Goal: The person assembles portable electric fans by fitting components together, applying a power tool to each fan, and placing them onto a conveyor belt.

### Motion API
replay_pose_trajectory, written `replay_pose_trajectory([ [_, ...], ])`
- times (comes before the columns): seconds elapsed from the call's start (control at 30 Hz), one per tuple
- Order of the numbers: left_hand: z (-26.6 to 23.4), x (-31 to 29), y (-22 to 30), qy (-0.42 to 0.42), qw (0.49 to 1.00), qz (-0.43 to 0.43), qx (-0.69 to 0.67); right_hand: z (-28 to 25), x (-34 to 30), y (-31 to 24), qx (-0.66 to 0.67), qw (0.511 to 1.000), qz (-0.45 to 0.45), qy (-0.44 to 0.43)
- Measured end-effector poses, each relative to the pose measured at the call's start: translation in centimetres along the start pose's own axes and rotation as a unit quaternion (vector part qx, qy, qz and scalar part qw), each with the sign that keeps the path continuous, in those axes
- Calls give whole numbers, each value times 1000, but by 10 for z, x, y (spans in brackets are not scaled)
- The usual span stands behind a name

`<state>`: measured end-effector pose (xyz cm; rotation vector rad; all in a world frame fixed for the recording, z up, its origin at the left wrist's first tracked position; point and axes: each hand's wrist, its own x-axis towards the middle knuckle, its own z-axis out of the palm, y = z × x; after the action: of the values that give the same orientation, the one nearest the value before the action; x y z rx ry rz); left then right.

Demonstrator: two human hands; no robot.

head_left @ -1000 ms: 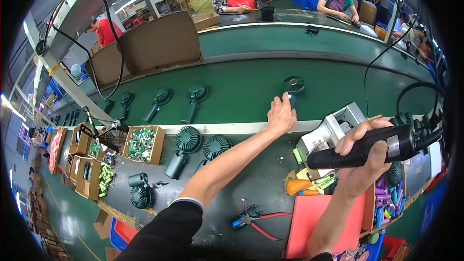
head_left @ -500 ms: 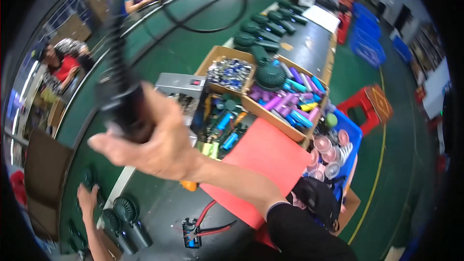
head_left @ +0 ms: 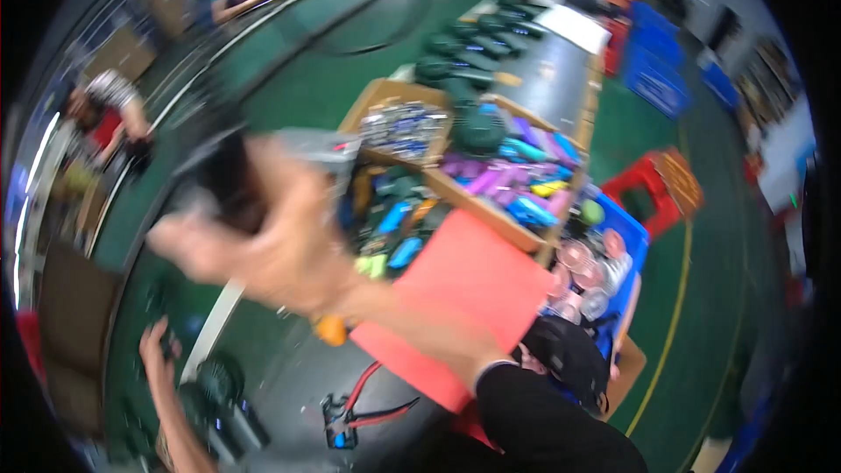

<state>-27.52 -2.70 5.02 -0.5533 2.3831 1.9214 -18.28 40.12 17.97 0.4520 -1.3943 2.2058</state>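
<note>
Far left: left hand [head_left: 159, 350] reaches over the rail [head_left: 208, 333] to the belt [head_left: 188, 302]. A dark green fan [head_left: 155, 300] lies just beyond its fingers. Blur here; cannot tell whether the hand grasps it or only touches it. The arm's stretch is presumably due to the belt lying past the bench edge.

Bench fans [head_left: 226, 403] lie side by side inside the rail, handles toward the wearer, probably for easy pick-up.

Next: tool [head_left: 229, 180], black, thick-bodied, motion-blurred. Right hand [head_left: 293, 219] is closed round it, thumb out to the left. Held raised above the bench, perhaps to keep it and its dark cord off the parts below.

Pliers [head_left: 352, 419], red-handled, lie at the near edge, seemingly left there as a within-reach aid. Mat [head_left: 455, 298], red, lies flat in front of the wearer; likely protects work surfaces.

Beyond the mat: carton of silver parts [head_left: 403, 129], then carton of coloured cells [head_left: 526, 206]. Sorting by kind seems the reason for separate boxes. One fan [head_left: 478, 129] rests across the cell carton's far edge, maybe for want of bench room.

Right: blue bin [head_left: 644, 250] with pink parts [head_left: 578, 258], beside the bench, likely to hold bulk.
</note>
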Motion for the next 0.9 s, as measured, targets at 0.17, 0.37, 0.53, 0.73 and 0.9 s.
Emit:
replay_pose_trajectory([
  [0.17,123,-81,22,-104,976,97,-162,-15,7,3,45,992,-37,112],
  [0.37,181,-156,-32,-182,932,26,-313,3,5,40,-144,985,-96,9],
  [0.53,202,-163,-45,-235,916,-3,-325,3,2,56,-215,971,-101,-21],
  [0.73,196,-163,-46,-259,908,-9,-328,2,7,64,-206,978,-44,15],
  [0.9,199,-159,-50,-289,908,7,-302,8,1,68,-48,999,23,12],
])
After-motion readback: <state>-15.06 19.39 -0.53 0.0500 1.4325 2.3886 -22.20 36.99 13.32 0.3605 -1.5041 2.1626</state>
